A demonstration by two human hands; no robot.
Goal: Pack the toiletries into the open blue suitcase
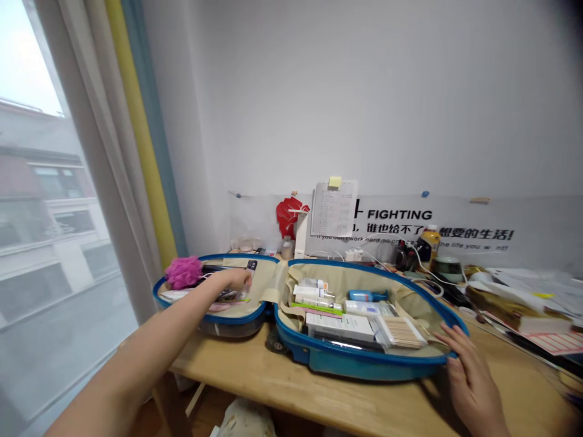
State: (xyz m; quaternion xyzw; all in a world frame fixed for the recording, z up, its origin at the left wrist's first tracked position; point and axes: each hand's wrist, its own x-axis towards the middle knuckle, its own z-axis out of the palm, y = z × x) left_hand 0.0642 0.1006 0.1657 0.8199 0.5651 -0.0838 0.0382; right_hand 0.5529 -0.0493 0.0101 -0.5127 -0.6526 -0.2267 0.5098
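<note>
An open blue suitcase point(346, 363) lies on the wooden table, its two halves side by side. My left hand point(239, 278) reaches over the left half, fingers curled; whatever they may hold is too small to make out. Near it are a pink bath puff point(183, 272) and several small items. My right hand point(471, 370) rests on the right rim of the suitcase with its fingers spread, holding nothing. The right half contains white tubes point(314, 292), a blue bottle point(364, 295), a white box point(340, 326) and a pack of cotton swabs point(403, 332).
Behind the suitcase stand a white lamp point(301, 233) and a yellow-capped bottle point(428, 246). Papers point(523, 291) and cables are piled at the right of the table point(364, 403). A window and curtains point(136, 133) are on the left.
</note>
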